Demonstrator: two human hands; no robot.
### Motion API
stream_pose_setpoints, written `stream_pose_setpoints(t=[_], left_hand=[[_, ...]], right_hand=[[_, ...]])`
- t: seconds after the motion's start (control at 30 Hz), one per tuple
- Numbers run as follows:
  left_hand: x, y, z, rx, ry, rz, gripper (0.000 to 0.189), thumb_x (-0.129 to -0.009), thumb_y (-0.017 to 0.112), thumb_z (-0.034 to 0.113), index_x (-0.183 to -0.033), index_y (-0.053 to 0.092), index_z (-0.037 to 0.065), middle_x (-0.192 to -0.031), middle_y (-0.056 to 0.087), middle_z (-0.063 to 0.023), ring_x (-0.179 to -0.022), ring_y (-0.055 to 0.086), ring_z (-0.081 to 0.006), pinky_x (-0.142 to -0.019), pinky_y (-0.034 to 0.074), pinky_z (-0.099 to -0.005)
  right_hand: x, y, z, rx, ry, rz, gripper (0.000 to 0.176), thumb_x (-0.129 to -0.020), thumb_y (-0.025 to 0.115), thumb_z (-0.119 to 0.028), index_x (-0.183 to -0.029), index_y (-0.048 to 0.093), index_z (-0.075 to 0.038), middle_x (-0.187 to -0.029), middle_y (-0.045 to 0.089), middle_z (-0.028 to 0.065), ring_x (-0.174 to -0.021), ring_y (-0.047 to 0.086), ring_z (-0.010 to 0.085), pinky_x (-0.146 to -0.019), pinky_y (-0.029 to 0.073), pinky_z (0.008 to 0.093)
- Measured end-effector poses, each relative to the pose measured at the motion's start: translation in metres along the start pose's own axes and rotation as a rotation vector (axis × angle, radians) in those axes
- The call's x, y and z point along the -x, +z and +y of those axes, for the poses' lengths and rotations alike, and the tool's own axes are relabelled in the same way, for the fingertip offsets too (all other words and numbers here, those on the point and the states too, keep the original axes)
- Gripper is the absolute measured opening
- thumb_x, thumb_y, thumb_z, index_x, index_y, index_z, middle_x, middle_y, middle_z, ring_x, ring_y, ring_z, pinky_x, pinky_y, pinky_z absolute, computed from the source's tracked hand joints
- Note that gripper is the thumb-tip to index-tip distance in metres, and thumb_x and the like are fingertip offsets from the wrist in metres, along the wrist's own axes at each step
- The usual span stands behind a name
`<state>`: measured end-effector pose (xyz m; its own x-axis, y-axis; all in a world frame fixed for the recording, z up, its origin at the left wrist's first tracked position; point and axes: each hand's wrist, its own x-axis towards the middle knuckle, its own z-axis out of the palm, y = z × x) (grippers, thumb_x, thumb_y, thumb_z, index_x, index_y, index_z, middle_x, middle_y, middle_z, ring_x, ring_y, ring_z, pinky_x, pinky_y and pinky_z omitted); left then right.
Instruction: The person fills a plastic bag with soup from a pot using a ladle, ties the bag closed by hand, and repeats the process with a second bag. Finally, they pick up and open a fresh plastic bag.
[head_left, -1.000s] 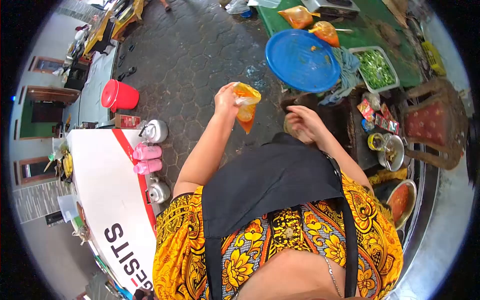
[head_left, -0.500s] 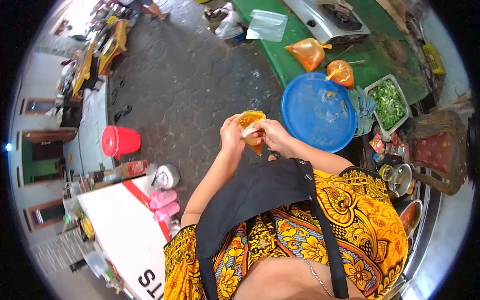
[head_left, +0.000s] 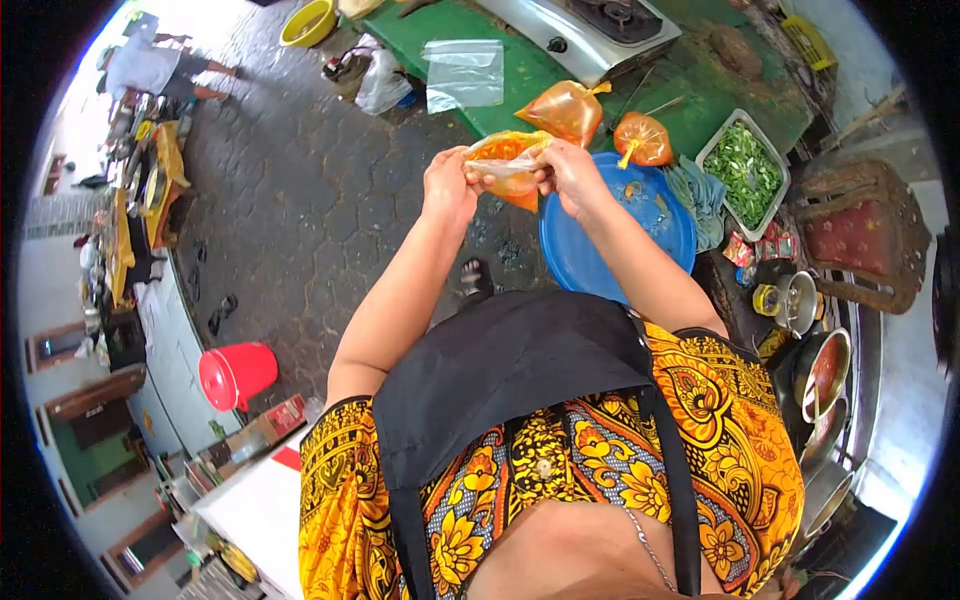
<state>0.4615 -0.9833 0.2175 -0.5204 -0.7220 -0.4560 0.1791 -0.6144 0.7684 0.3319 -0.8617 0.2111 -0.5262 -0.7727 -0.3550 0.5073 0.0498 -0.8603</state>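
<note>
Between my hands a clear plastic bag (head_left: 517, 184) of orange-red liquid hangs with its mouth spread wide. My left hand (head_left: 452, 186) pinches one side of the rim, and my right hand (head_left: 572, 174) grips the opposite side. Just beyond my right hand, a filled, tied bag (head_left: 566, 112) of orange liquid lies on the green table (head_left: 400, 30). A second tied bag (head_left: 643, 140) rests beside it, at the far edge of a blue round tray (head_left: 610, 255). That tray is partly covered by my right forearm.
A flat clear plastic bag (head_left: 464, 76) lies on the table near a gas stove (head_left: 590, 35). Chopped greens fill a container (head_left: 745, 170) at right, near a wooden chair (head_left: 860, 235). A red bucket (head_left: 238, 375) stands on the paved floor at left; a person (head_left: 160, 65) is in the far background.
Both hands have moved up and forward with the bag, and its mouth is now stretched wider between them. The view has shifted, and a person now shows at upper left.
</note>
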Motion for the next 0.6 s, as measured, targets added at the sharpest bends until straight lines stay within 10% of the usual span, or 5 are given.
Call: stream_pose_setpoints(t=[0.37, 0.6], left_hand=[[-0.142, 0.032, -0.001, -0.436, -0.195, -0.258, 0.013, -0.089, 0.045, 0.013, -0.099, 0.050, 0.005, -0.060, 0.043, -0.0013, -0.049, 0.044, -0.0111, -0.047, 0.050, -0.0330], [-0.200, 0.057, 0.021, -0.953, -0.255, -0.493, 0.021, -0.087, 0.053, 0.025, -0.102, 0.055, 0.011, -0.090, 0.052, -0.0026, -0.065, 0.050, -0.0141, -0.048, 0.045, -0.0280]], right_hand=[[-0.078, -0.028, 0.010, 0.019, -0.097, 0.454, 0.017, -0.082, 0.046, -0.009, -0.079, 0.059, 0.001, -0.061, 0.055, 0.0075, -0.042, 0.049, 0.0136, -0.035, 0.040, 0.0265], [-0.074, -0.032, -0.014, 0.415, -0.002, 0.731, 0.015, -0.079, 0.047, -0.009, -0.075, 0.058, 0.000, -0.059, 0.054, 0.0068, -0.042, 0.048, 0.0126, -0.036, 0.038, 0.0249]])
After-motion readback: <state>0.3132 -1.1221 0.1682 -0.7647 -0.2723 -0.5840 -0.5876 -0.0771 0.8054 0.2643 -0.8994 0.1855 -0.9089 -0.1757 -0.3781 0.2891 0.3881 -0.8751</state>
